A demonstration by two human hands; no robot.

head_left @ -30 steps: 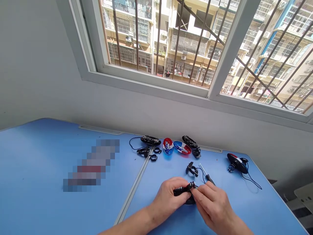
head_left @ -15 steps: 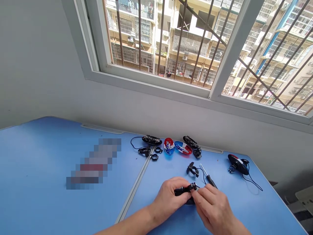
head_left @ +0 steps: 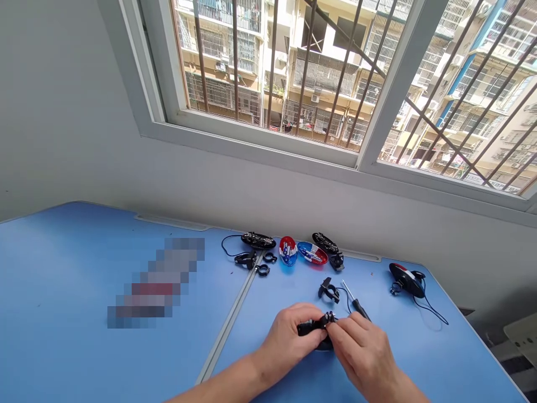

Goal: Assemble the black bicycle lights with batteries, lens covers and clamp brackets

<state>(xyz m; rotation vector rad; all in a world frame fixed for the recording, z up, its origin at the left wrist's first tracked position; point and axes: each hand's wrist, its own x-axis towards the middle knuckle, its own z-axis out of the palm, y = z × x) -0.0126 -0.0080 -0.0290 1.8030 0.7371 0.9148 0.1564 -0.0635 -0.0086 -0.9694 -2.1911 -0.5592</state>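
Observation:
My left hand (head_left: 289,341) is closed round a black device (head_left: 308,328) low in the middle of the view, above the blue table. At the device's right end a small ring clamp (head_left: 328,318) sticks up. My right hand (head_left: 364,347) pinches at this clamp, its thumb and fingertips pressed together; whatever small part lies between them is hidden. Just beyond my hands lie a loose black clamp (head_left: 328,290) with a thin cord and a screwdriver (head_left: 359,308) with a black handle.
Along the table's (head_left: 104,257) back edge lie two black oval shells (head_left: 258,240), two red-and-blue oval covers (head_left: 288,251) and several black clamps (head_left: 262,270). A finished-looking black device with a cord loop (head_left: 406,280) lies at the right. A blurred patch (head_left: 163,280) covers something at the left.
The whole view has shifted slightly, so things appear a little further left. Both hands keep nearly the same hold on the black device and its clamp.

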